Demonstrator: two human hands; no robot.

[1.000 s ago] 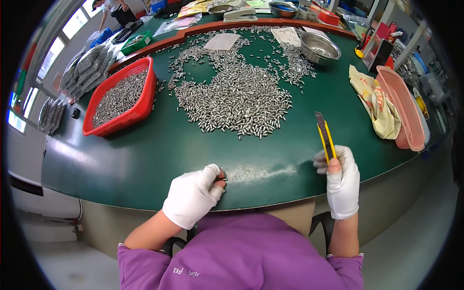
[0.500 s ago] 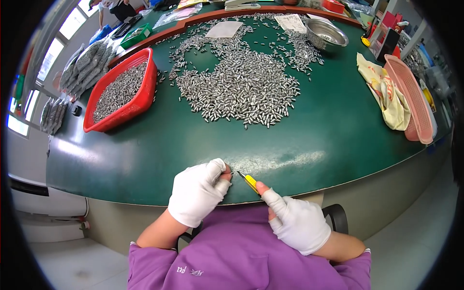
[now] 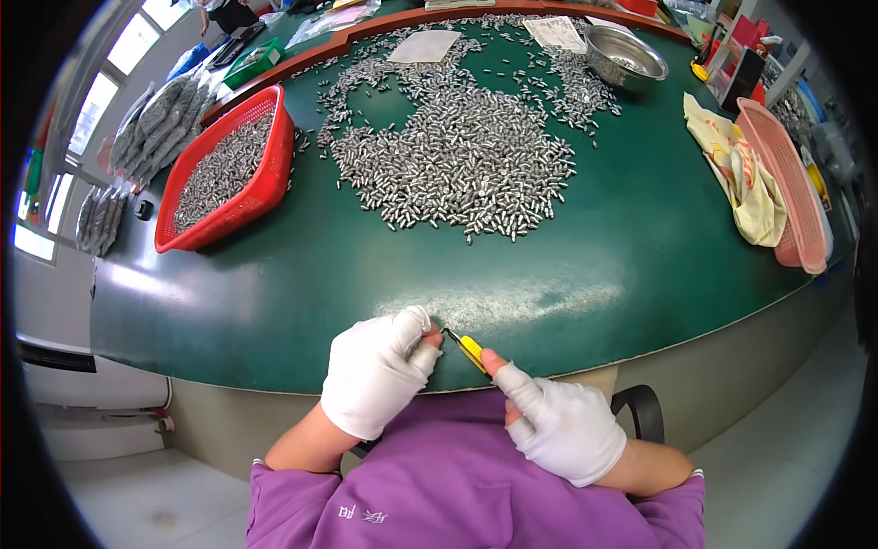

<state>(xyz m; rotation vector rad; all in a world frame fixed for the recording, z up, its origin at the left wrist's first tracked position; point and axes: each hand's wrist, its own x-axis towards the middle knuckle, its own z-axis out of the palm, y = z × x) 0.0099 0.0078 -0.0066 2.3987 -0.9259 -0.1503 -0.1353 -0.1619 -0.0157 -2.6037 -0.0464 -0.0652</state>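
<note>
My left hand [image 3: 380,373], in a white glove with bare fingertips, is closed in a pinch above the table's near edge. Between thumb and forefinger is a small metal part, almost wholly hidden by the fingers. My right hand [image 3: 569,423], gloved the same way, grips a slim yellow-handled tool [image 3: 471,348]. Its thin dark tip points up and left and reaches the left fingertips; whether it touches the part cannot be made out. Beyond both hands, a wide heap of small silver metal parts [image 3: 457,169] covers the middle of the green table [image 3: 347,284].
At the left, a red plastic basket [image 3: 274,165] holds more of these parts, beside filled plastic bags [image 3: 165,128]. A steel bowl [image 3: 651,78] stands back right. A pale cloth [image 3: 745,183] lies against a pink basket [image 3: 786,197]. Paper slips [image 3: 425,46] rest on the heap.
The tool's tip has come closer to my left fingertips, and both hands have shifted slightly. The whole view has moved a little; the grips stay the same.
</note>
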